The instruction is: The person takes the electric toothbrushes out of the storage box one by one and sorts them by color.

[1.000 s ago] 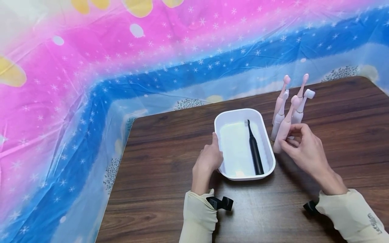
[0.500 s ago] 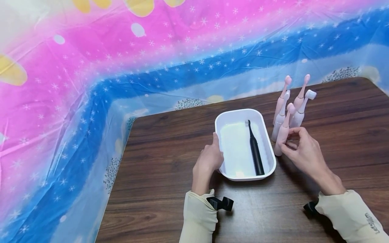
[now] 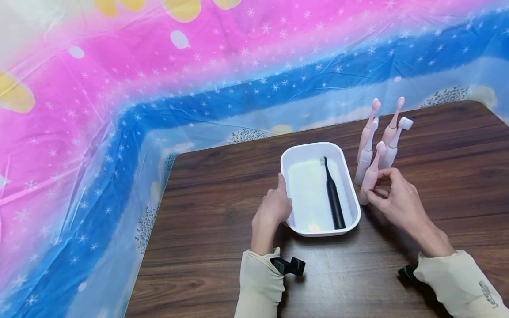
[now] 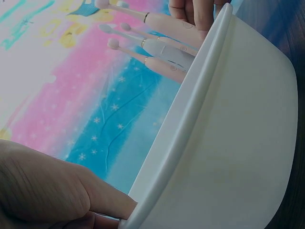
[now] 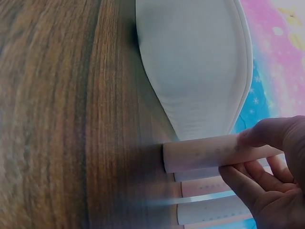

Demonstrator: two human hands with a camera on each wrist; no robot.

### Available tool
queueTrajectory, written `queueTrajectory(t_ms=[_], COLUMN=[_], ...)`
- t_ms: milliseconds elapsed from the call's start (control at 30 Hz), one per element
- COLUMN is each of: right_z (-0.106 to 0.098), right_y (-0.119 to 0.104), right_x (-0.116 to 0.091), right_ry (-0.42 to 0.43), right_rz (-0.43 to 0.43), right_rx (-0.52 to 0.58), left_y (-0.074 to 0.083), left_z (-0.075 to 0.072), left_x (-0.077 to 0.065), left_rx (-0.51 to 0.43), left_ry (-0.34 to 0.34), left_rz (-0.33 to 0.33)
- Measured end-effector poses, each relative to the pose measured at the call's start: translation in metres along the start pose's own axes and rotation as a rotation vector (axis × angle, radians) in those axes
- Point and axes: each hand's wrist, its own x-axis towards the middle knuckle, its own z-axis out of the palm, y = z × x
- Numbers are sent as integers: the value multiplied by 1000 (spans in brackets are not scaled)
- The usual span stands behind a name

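Observation:
My right hand (image 3: 401,201) pinches the handle of a pink electric toothbrush (image 3: 370,177) between thumb and fingers. This toothbrush stands upright, its base close to the table, beside the tray's right wall. Behind it stand two more pink toothbrushes (image 3: 390,131) and two white ones (image 3: 365,158). A black electric toothbrush (image 3: 335,201) lies inside the white tray (image 3: 284,161), bristles toward the far end. My left hand (image 3: 272,205) grips the tray's left rim; in the left wrist view its finger (image 4: 109,198) reaches over the rim, the other fingers mostly hidden.
The brown wooden table (image 3: 210,212) extends around the tray. A pink and blue patterned cloth (image 3: 222,66) hangs along its back and left edges. Black camera mounts (image 3: 288,266) sit at both wrists.
The right hand has lowered the pink toothbrush and brought it slightly nearer, to the front of the upright group. The left hand and tray have stayed in place.

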Motion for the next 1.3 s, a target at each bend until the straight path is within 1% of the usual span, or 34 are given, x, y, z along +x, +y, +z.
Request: queueTrajectory(t_ms=[200,367,600,733,900,1000,1300], right_z=[-2,-4,-8,-14,-28,-37,-51], right_y=[-2,-2,-3,-6,-14,-21,-49], right_x=[-1,-1,-1,-2,-4,-7,-11], right_ry=[-34,-47,-60,-77,-104,-99,-14], right_rz=[-26,-17,-6,14,38,21,-90], right_rx=[-20,-27,-71,-73,-93,-120,-143], left_y=[0,1,4,4,4,4,4], left_z=[0,-1,-3,-4,-5,-4,-4], left_x=[-1,-2,-1,-1,-1,-1,-1], left_rx=[25,15,61,77,81,69,58], left_ry=[9,-5,5,0,-5,-12,-13], left_rz=[0,-6,13,13,12,11,12])
